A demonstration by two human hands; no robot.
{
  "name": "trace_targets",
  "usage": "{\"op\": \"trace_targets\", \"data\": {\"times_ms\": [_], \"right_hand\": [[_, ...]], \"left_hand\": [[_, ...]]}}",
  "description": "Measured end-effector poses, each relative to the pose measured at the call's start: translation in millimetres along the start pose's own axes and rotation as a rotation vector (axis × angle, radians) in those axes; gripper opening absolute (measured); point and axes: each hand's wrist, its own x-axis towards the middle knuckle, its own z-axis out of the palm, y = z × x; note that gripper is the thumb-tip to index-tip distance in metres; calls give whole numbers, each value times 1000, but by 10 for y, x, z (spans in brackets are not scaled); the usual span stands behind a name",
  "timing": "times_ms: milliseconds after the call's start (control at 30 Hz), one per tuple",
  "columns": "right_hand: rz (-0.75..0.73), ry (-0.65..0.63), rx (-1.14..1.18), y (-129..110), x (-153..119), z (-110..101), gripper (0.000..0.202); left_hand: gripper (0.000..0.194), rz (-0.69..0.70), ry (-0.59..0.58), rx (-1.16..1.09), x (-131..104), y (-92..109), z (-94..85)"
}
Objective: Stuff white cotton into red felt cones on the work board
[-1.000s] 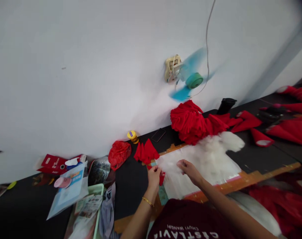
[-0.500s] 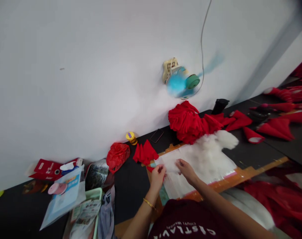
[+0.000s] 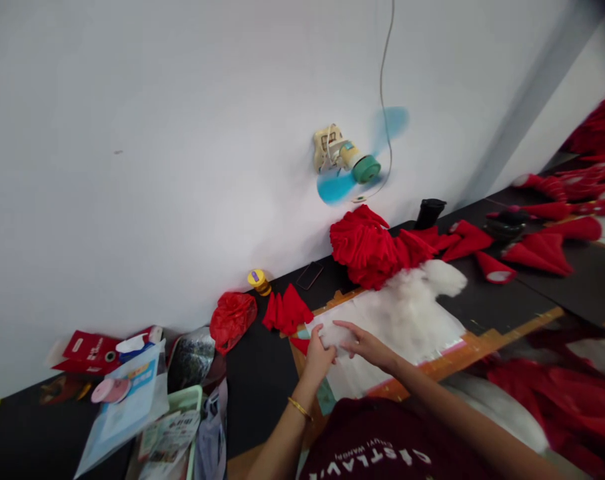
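Between my two hands is a small tuft of white stuffing (image 3: 336,335), held above a white sheet on the table. My left hand (image 3: 321,350) curls round its left side, wearing a gold bracelet at the wrist. From the right, my right hand (image 3: 358,341) cups the same tuft with bent fingers. A larger heap of white fluffy stuffing (image 3: 407,303) lies on the white sheet (image 3: 352,373) to the right. Just beyond my left hand sit several small red fabric pieces (image 3: 288,311).
A big pile of red fabric pieces (image 3: 362,243) stands by the wall, below a spinning wall fan (image 3: 366,169). A phone (image 3: 310,275), a yellow-lidded jar (image 3: 259,283) and a red plastic bag (image 3: 232,320) lie along the back. Red cones (image 3: 497,269) are at right, a green basket (image 3: 198,400) at left.
My hands have come closer together, and the white stuffing between them is now gathered into a compact tuft. The view has shifted slightly.
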Motion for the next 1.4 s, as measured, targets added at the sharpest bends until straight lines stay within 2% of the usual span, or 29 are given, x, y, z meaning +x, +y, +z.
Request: {"op": "trace_targets", "data": {"times_ms": [100, 200, 267, 400, 500, 600, 667, 733, 800, 900, 967, 1033, 1067, 1167, 1267, 1400], "right_hand": [[-24, 33, -63, 50, 10, -23, 33], [100, 198, -8, 117, -7, -100, 35], [126, 258, 20, 135, -39, -155, 35], [129, 221, 23, 80, -97, -169, 40], [43, 207, 6, 18, -107, -100, 53], [-33, 122, -60, 7, -100, -29, 38], [17, 103, -83, 32, -93, -15, 27], [100, 172, -84, 70, -90, -42, 26], [117, 291, -93, 107, -91, -101, 28], [67, 417, -134, 146, -94, -164, 31], [73, 446, -136, 153, -91, -142, 32], [100, 442, -84, 140, -88, -74, 33], [114, 423, -37, 126, -88, -38, 35], [145, 298, 115, 81, -106, 9, 41], [159, 229, 153, 71, -142, -76, 47], [155, 260, 49, 137, -160, -235, 51]], "left_hand": [[83, 35, -86, 14, 12, -16, 77], [77, 39, -63, 0, 31, -44, 78], [71, 46, -44, -17, 37, -63, 45], [48, 99, -56, -36, 9, -66, 35], [26, 90, -15, 28, -34, -31, 122], [30, 86, 33, 52, -70, 2, 220], [31, 91, 43, 51, -77, 4, 244], [20, 79, 28, 48, -67, -14, 219], [11, 52, 17, 35, -48, -42, 168], [21, 42, 6, -9, -38, -75, 148], [35, 56, -45, -59, -55, -77, 220], [48, 69, -88, -74, -82, -61, 337], [47, 71, -86, -58, -94, -48, 392], [22, 66, 6, 16, -103, -9, 453], [10, 48, 60, 19, -69, -6, 336], [17, 21, 67, -12, -23, -47, 161]]}}
